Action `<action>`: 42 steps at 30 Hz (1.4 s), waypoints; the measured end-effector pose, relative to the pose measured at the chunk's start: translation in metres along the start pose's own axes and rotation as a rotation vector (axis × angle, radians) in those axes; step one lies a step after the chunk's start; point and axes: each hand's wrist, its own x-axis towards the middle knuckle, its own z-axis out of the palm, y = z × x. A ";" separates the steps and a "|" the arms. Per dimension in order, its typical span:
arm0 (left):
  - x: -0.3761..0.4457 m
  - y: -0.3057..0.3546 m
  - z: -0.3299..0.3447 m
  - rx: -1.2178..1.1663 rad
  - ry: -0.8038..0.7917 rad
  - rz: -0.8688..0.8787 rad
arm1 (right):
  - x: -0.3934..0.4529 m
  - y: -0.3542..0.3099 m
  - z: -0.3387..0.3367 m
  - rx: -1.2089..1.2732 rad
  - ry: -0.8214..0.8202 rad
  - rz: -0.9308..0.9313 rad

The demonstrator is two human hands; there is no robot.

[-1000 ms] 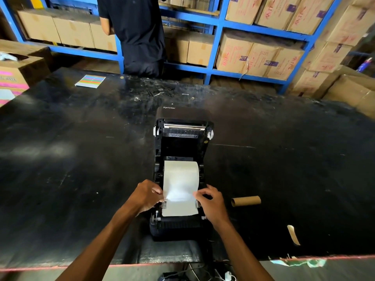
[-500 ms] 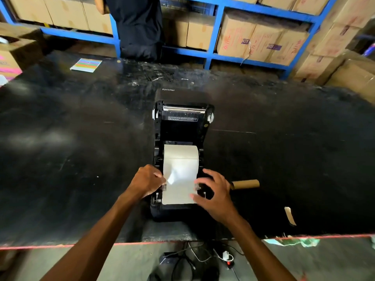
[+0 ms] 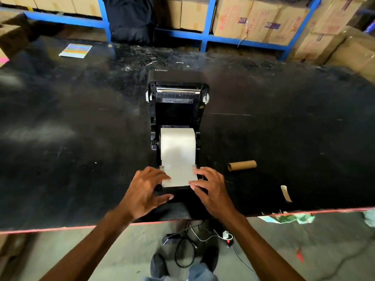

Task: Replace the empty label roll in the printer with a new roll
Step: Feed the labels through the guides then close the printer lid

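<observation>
A black label printer (image 3: 177, 110) stands on the black table with its lid swung open away from me. A new white label roll (image 3: 178, 147) sits in its bay, and the paper's free end runs toward me over the front. My left hand (image 3: 147, 189) lies at the paper's left edge, fingers spread and pressing on the printer's front. My right hand (image 3: 211, 189) rests at the paper's right edge, fingertips on the sheet. The empty brown cardboard core (image 3: 241, 165) lies on the table to the right of the printer.
A torn paper strip (image 3: 285, 193) lies near the table's (image 3: 81, 159) red front edge. A colourful card (image 3: 75, 50) lies at the far left. A person in dark clothes (image 3: 129, 19) stands beyond the table at blue shelves with cartons. Cables (image 3: 188, 246) lie on the floor.
My view has tilted downward, so the printer sits higher in the frame. Both hands have slid from the side guides toward the paper's front end.
</observation>
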 end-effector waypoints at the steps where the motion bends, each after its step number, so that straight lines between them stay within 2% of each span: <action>1: -0.005 -0.001 0.002 0.063 0.039 0.054 | -0.002 -0.002 0.001 0.012 0.016 0.009; 4: -0.013 0.000 0.005 0.081 0.156 0.096 | -0.008 -0.006 0.006 0.020 0.045 0.014; 6: -0.017 0.004 0.007 0.079 0.178 0.093 | -0.013 -0.007 0.006 0.018 0.062 0.008; 15: -0.038 0.035 -0.001 0.138 0.118 0.020 | -0.035 -0.009 -0.001 0.007 0.068 -0.080; 21: -0.052 0.052 0.000 0.172 0.164 -0.042 | -0.050 -0.014 -0.004 0.016 0.081 -0.111; 34: -0.081 0.064 0.009 0.183 0.233 -0.042 | -0.074 -0.016 -0.005 -0.008 0.063 -0.146; 38: -0.082 0.059 0.009 0.156 0.178 -0.034 | -0.073 -0.017 -0.005 -0.021 0.057 -0.141; 40: -0.082 0.054 0.013 0.090 0.150 -0.105 | -0.072 -0.015 -0.006 -0.027 0.035 -0.143; 42: -0.078 0.050 0.015 -0.152 0.210 -0.339 | -0.069 -0.011 -0.007 -0.026 -0.006 -0.154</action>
